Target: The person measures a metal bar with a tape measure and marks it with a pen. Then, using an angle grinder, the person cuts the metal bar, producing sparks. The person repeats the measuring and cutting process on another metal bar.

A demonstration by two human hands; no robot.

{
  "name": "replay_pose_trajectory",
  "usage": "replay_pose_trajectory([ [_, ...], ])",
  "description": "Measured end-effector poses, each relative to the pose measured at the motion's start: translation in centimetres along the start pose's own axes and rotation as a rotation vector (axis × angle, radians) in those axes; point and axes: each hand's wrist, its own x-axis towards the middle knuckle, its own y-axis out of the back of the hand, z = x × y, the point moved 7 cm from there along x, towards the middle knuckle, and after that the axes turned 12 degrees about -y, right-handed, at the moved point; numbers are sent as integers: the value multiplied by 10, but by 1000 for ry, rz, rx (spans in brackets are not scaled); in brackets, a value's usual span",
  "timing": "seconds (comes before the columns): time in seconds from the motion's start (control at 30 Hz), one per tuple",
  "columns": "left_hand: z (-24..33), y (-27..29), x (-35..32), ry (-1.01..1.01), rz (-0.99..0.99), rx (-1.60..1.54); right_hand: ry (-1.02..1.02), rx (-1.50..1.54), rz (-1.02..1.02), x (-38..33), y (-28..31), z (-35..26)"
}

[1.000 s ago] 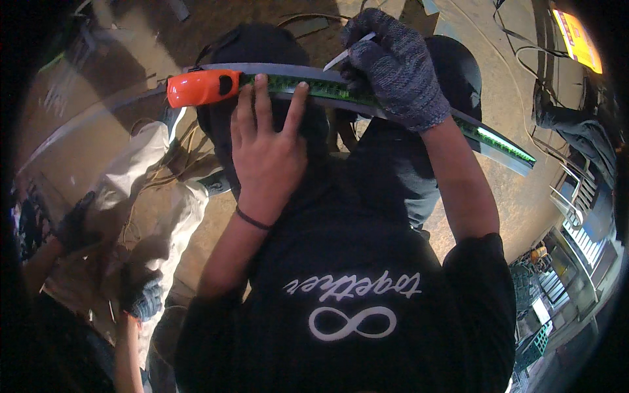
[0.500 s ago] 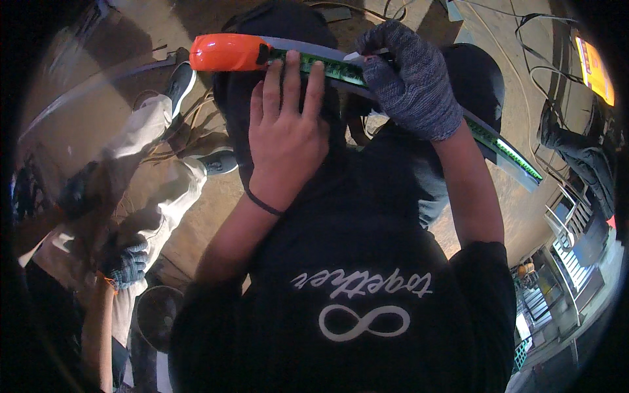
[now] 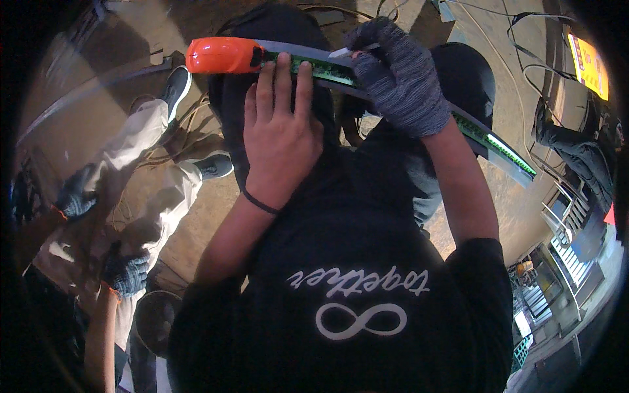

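Observation:
An orange tape measure [image 3: 226,55] lies at the left end of a flat grey metal strip [image 3: 517,171] across my knees. Its green blade [image 3: 322,67] runs out to the right along the strip. My left hand [image 3: 283,137], bare with a dark band at the wrist, rests with fingers stretched out and their tips on the blade beside the case. Over the strip, my right hand [image 3: 403,82], in a grey knitted glove, is closed in a pinch on a thin white marking stick [image 3: 340,53]. The stick's tip points left, near the blade; whether it touches the strip cannot be seen.
At the left sits another person in light trousers [image 3: 141,141], with gloved hands [image 3: 124,270] by the legs. Cables [image 3: 524,46] cross the brown floor at the upper right, near a yellow-orange panel [image 3: 590,65]. A green crate [image 3: 521,354] stands at the lower right.
The white stick's tip has moved slightly left with my right hand. My left hand stays on the tape. The other person's far gloved hand now shows more clearly near the knee.

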Motion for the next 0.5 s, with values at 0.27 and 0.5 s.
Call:
replay_pose_trajectory([
  [0.27, -1, 1, 2, -2, -73, 63, -205, 72, 160, 5, 24, 30],
  [0.5, -4, 3, 8, -10, -101, 76, -410, 734, 139, 7, 27, 38],
])
